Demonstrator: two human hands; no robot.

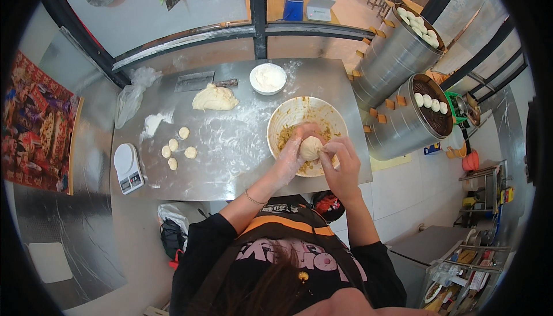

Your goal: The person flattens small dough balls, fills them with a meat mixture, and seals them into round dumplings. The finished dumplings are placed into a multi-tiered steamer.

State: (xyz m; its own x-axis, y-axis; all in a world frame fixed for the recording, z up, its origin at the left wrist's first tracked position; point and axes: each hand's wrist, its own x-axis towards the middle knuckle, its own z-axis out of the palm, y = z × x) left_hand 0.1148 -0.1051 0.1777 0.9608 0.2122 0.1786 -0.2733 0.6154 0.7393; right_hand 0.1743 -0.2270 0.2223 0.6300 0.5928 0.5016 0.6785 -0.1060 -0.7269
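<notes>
A round, pleated dough bun [309, 148] is held above a large white bowl [276, 119] of chopped filling [285, 135]. My left hand [296, 145] cups the bun from the left, its fingers curled behind it. With thumb and fingertips, my right hand [342, 158] pinches the gathered edge on the bun's right side. Flour whitens both hands. Several small dough pieces [184, 133] lie on the left half of the steel table [233, 139]. Farther back sit a large lump of dough [214, 98] and a small white bowl of flour [268, 78].
A dough cutter [195, 81] lies behind the lump. The digital kitchen scale [128, 168] stands at the table's left edge, below a plastic bag [131, 95]. Two tall steamer stacks [391, 59] [404, 119], topped with white buns, rise right of the table. A window frame [259, 18] runs behind it.
</notes>
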